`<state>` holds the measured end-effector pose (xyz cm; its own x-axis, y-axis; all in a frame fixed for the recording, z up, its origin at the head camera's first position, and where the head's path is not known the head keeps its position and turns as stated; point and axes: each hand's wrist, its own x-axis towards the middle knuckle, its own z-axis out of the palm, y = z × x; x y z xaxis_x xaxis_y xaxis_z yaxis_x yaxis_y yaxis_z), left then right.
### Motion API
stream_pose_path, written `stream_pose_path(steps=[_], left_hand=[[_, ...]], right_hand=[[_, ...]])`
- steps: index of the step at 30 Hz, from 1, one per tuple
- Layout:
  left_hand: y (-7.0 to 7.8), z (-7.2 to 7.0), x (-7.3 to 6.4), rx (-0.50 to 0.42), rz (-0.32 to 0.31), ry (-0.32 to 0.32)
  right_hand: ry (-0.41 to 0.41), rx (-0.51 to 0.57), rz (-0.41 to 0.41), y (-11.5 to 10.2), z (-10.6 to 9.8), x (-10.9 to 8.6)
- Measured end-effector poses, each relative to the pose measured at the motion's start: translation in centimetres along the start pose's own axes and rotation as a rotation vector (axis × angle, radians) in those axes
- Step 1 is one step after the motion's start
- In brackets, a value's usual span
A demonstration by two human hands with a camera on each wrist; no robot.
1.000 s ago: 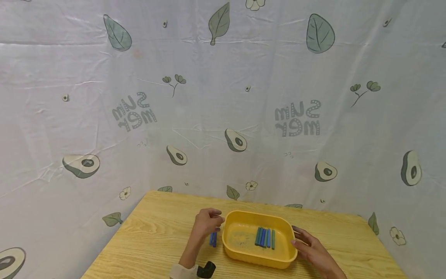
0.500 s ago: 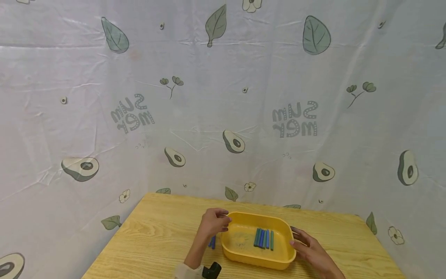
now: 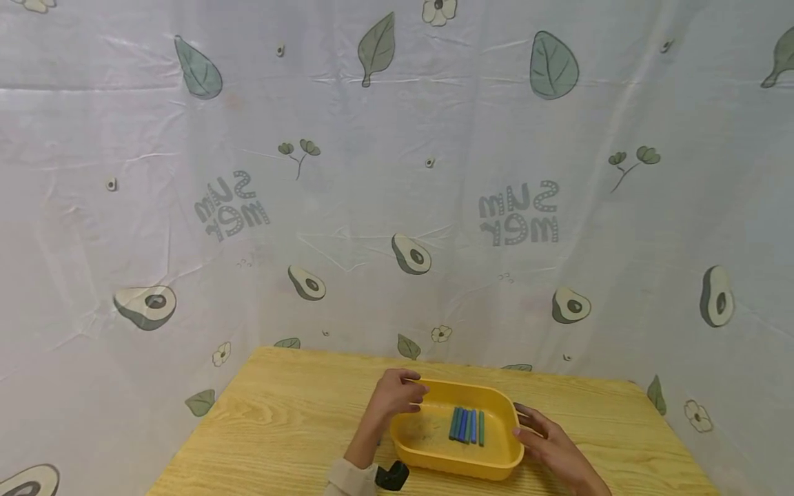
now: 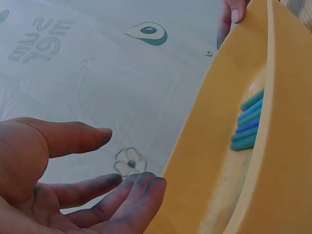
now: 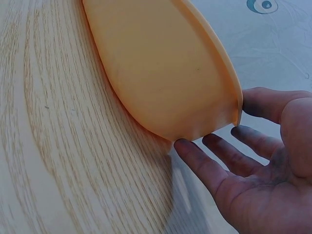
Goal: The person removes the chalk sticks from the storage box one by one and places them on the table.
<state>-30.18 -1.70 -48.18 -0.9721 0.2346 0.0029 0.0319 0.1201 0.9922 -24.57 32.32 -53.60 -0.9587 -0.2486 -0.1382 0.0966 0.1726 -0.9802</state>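
Observation:
A yellow plastic tray point(image 3: 455, 465) with rounded corners sits on the table. Inside it, right of the middle, several blue and green sticks point(image 3: 465, 425), which look like chalk pastels, lie side by side; dark smudges mark the floor to their left. My left hand point(image 3: 398, 394) hovers over the tray's left end, holding nothing, thumb and fingers apart in the left wrist view. At the opposite end, my right hand point(image 3: 548, 446) touches the outer wall with thumb and extended fingers. My left arm mostly hides the blue sticks point(image 3: 379, 441) on the table. Fingertips look dusty in both wrist views.
The light wood table point(image 3: 291, 413) extends left and right of the tray. Behind it hangs a pale curtain point(image 3: 347, 207) printed with avocados, leaves and flowers. A black device point(image 3: 393, 475) is strapped at my left wrist.
My left hand has moved right, from beside the tray to over its left end, and now covers most of the loose blue sticks. The right hand stays at the tray.

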Motion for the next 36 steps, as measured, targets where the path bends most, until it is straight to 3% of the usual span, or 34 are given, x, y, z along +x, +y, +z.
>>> stream_pose_path(steps=[12,23,36], left_hand=[[-0.1,2.0,1.6,-0.038,-0.082,-0.018],[-1.3,3.2,1.8,-0.099,-0.076,-0.045],[-1.7,4.6,2.4,-0.077,-0.085,-0.05]], right_hand=[[-0.014,0.001,-0.015,-0.1,-0.2,-0.1],[0.015,-0.005,0.002,0.4,0.0,0.0],[0.009,-0.012,-0.014,0.5,-0.2,-0.1]])
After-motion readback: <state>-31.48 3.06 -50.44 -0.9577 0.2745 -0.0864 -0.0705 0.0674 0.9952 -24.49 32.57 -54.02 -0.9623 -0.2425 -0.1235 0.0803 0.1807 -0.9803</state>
